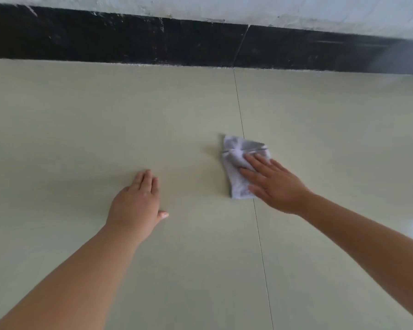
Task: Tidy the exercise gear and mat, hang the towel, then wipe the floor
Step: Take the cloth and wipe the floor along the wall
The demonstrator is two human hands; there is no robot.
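Right hand (275, 184) flat on cloth (236, 163), cloth lengthwise toward wall

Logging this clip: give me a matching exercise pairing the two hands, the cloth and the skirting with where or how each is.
Things:
1. left hand
2. right hand
3. cloth
4. skirting

States:
A. black band along the foot of the wall
B. flat on bare floor
C. pressing on the cloth
D. crumpled, lying over the tile joint

Pairs: 1-B, 2-C, 3-D, 4-A
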